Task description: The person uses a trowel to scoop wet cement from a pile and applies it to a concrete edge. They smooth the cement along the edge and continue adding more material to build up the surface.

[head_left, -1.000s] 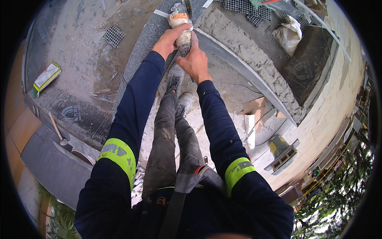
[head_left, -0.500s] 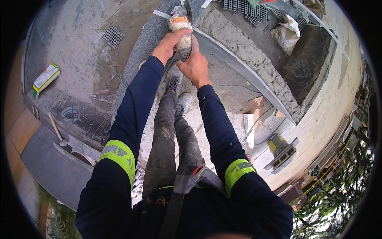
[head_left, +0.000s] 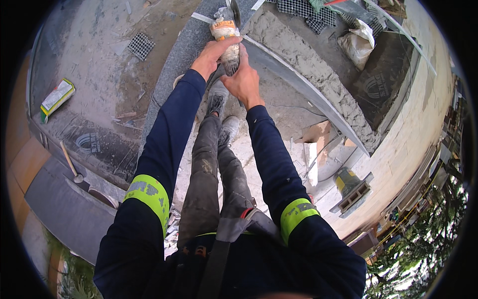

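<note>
Both my hands are closed around an angle grinder [head_left: 225, 31], whose body is orange and white and coated with dust. My left hand [head_left: 214, 56] wraps the body from the left, just behind its front part. Further back, my right hand [head_left: 243, 80] grips the rear from the right. The grinder's thin round disc [head_left: 235, 13] stands on edge at the far end, by the corner where a grey granite slab [head_left: 181, 60] meets a curved stone edging [head_left: 308, 92]. Whether the disc touches the stone I cannot tell.
Rough grey mortar [head_left: 294, 45] fills the strip behind the curved edging. A white sack [head_left: 357, 45] lies at the far right, near black plastic grids [head_left: 318, 15]. To the left are a yellow-white bag [head_left: 58, 97] and a hammer [head_left: 74, 167]. A bucket [head_left: 347, 182] stands at right.
</note>
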Available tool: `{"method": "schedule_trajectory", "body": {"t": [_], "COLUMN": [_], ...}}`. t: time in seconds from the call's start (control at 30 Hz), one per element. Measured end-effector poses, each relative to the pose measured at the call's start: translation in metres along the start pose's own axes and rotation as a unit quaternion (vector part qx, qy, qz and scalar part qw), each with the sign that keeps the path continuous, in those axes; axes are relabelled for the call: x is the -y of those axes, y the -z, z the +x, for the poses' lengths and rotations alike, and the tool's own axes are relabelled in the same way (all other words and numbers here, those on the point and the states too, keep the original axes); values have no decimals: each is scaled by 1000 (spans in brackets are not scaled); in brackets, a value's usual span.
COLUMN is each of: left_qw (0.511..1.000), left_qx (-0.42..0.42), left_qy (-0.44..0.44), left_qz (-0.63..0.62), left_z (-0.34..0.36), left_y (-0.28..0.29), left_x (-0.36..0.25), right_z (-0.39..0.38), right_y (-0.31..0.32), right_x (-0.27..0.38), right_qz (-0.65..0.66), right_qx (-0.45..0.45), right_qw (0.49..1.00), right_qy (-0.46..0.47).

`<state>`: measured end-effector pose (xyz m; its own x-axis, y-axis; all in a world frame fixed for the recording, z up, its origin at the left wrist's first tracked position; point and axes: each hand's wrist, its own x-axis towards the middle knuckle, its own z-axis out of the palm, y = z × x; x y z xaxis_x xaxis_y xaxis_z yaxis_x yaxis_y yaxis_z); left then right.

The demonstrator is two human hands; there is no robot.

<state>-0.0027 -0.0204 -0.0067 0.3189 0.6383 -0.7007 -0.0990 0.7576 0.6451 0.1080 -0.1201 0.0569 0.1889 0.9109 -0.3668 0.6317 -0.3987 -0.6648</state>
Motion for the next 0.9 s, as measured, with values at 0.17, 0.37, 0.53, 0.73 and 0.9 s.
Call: {"method": "schedule_trajectory", "body": {"t": [0.17,0.37,0.53,0.73,0.9], "left_qw": [1000,999,1000,1000,1000], "left_qx": [5,1,-14,7,2], "left_qy": [-11,-27,-15,-17,-1], "left_qz": [4,21,4,3,-2], "left_z": [-14,-16,-11,-2,1], "left_y": [-6,-7,-6,-2,0], "left_x": [5,7,7,6,3], "right_z": [-12,-16,-11,-2,2], "right_y": [10,10,8,0,-1], "right_x": [3,3,2,-4,-1], "right_qz": [12,5,5,-4,-11], "right_qx": [46,42,46,29,27], "right_qw": [998,998,998,999,999], "right_qy": [-45,-48,-46,-31,-29]}}
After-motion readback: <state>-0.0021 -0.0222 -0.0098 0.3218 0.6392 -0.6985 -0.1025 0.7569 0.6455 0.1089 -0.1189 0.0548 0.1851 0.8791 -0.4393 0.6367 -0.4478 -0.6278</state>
